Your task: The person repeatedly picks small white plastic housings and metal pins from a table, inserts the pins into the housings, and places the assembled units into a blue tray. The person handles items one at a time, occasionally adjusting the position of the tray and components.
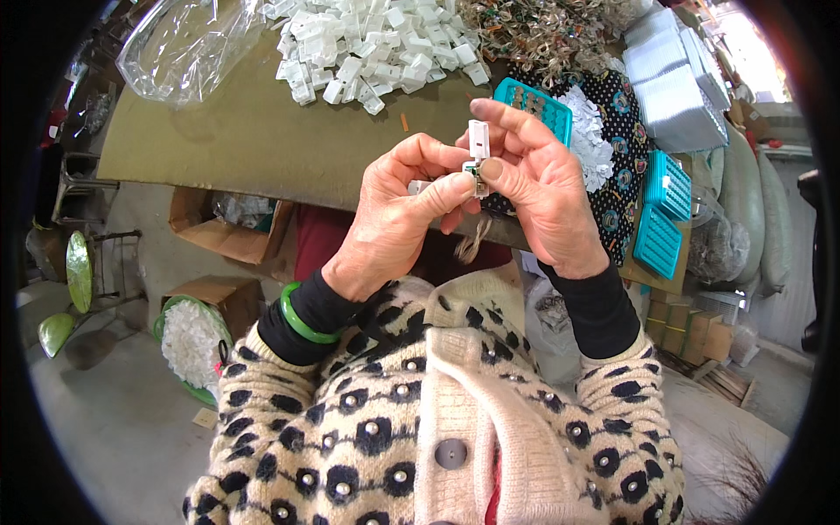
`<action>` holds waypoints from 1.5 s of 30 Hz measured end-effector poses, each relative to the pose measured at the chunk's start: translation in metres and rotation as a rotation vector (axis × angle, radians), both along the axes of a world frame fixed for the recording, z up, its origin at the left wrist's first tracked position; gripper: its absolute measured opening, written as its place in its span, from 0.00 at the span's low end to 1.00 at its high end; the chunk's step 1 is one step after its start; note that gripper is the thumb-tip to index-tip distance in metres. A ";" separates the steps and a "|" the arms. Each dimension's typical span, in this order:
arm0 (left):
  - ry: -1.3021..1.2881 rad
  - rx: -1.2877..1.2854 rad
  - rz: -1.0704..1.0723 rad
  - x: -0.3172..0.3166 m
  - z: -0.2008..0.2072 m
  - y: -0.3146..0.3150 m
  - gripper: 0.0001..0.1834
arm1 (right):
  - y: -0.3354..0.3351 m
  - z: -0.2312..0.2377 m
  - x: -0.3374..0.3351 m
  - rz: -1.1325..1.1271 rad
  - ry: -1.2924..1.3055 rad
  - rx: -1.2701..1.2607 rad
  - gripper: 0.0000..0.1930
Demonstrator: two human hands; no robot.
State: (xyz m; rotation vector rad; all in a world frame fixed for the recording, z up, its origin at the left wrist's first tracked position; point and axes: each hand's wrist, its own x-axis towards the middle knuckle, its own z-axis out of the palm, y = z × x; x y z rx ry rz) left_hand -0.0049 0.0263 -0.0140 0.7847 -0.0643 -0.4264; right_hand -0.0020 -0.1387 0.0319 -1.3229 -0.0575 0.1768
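Observation:
Between my hands is a small white plastic case (479, 140), its narrow upper part standing up and a bit of green showing in the lower part. My left hand (385, 206) pinches the lower part between thumb and fingers. From the other side, my right hand (553, 188) presses its thumb on the same part, with the index finger raised behind the top. Another pale piece (417, 186) shows by my left fingers. A bundle of thin light wires (474, 241) hangs below the hands; where it joins is hidden.
A heap of white plastic cases (367, 48) lies on the green-brown table (219, 149), beside a clear bag (184, 52). Wired parts (551, 31), a teal tray (560, 114) and white pieces (588, 140) are at right. More teal trays (658, 241) sit beyond; a green basket (159, 328) stands lower left.

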 end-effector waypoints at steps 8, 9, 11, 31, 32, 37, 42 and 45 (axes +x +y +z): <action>0.107 -0.111 -0.091 0.003 0.002 -0.007 0.10 | -0.013 -0.006 0.001 -0.183 -0.221 -0.242 0.11; 0.118 -0.123 -0.097 0.003 0.002 -0.008 0.10 | -0.013 -0.005 -0.001 -0.193 -0.277 -0.301 0.11; 0.148 -0.138 -0.105 0.003 0.002 -0.010 0.10 | -0.013 -0.002 -0.004 -0.197 -0.315 -0.355 0.09; 0.100 -0.175 -0.032 -0.005 0.007 -0.021 0.08 | -0.013 -0.019 -0.010 -0.156 -0.812 -0.563 0.13; 0.119 -0.227 -0.038 -0.005 0.005 -0.023 0.08 | -0.012 -0.020 -0.010 -0.184 -0.892 -0.582 0.13; 0.147 -0.503 -0.243 -0.007 -0.003 -0.022 0.08 | -0.001 -0.032 -0.007 -0.263 -1.077 -0.607 0.11; 0.269 -0.390 -0.115 -0.017 -0.003 -0.025 0.09 | 0.008 -0.038 -0.008 -0.334 -1.151 -0.647 0.09; 0.257 -0.404 -0.131 -0.017 -0.007 -0.023 0.09 | 0.012 -0.036 -0.011 -0.372 -1.146 -0.699 0.08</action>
